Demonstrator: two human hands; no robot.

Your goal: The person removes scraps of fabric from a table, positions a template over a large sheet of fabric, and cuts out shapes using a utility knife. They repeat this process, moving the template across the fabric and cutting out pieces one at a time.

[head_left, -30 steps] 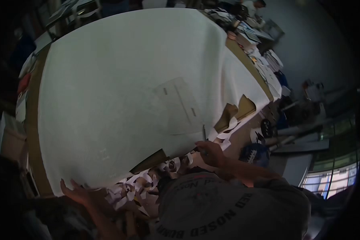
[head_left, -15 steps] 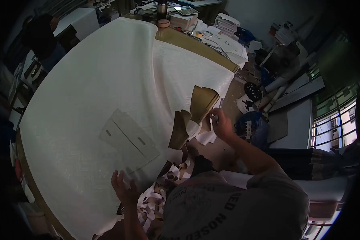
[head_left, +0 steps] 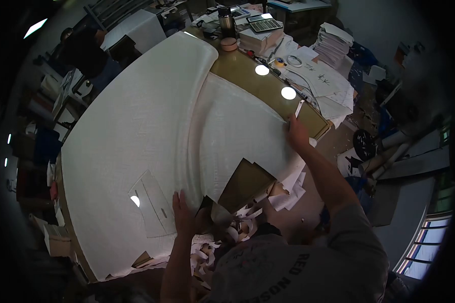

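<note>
A large white sheet [head_left: 121, 141] with a faint woven texture covers most of the table, with a raised fold running down its middle. My left hand [head_left: 184, 214] lies on the sheet at the near end of this fold, fingers stretched out. Left of it is a thin translucent pattern piece [head_left: 154, 204] with small slots. My right hand [head_left: 297, 134] is closed round a slim, pale utility knife [head_left: 300, 108], its tip pointing away from me at the sheet's right edge. Between my arms, a stiff brown piece [head_left: 245, 186] overhangs the near edge.
White and brown offcuts [head_left: 205, 257] are heaped against my body. Along the far side of the table [head_left: 247, 68] are a thermos [head_left: 226, 21], a calculator [head_left: 265, 24] and stacked papers [head_left: 333, 43]. Another person [head_left: 86, 53] is at the far left. A fan [head_left: 364, 144] stands right.
My right hand has moved away from me, from the brown flaps to the sheet's far right edge. My left hand has shifted from the pattern piece's corner to the fold. The view has turned.
</note>
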